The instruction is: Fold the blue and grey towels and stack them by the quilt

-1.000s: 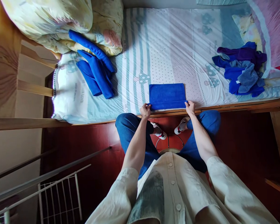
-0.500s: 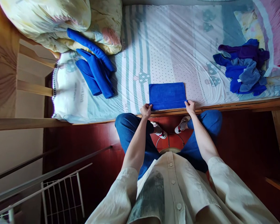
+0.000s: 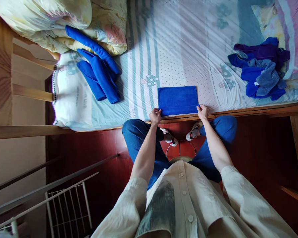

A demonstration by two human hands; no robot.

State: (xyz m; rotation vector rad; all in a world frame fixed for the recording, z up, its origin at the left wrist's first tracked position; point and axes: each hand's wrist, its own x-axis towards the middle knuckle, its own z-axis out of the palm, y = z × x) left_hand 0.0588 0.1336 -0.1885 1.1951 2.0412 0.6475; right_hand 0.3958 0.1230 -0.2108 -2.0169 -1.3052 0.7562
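While the blue cloth (image 3: 178,99) lay flat at the near edge of the bed (image 3: 173,49), the left hand (image 3: 155,116) pinched its near left corner and the right hand (image 3: 203,112) its near right one, both corners partly covered. Heaped cloths (image 3: 264,74) overlapped too much to count; a quilt (image 3: 52,16) was cut off above.

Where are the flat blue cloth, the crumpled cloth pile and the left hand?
Flat blue cloth (image 3: 177,99): head view, middle of its top.
Crumpled cloth pile (image 3: 264,73): head view, grey piece near its middle.
Left hand (image 3: 155,116): head view, middle of the hand.
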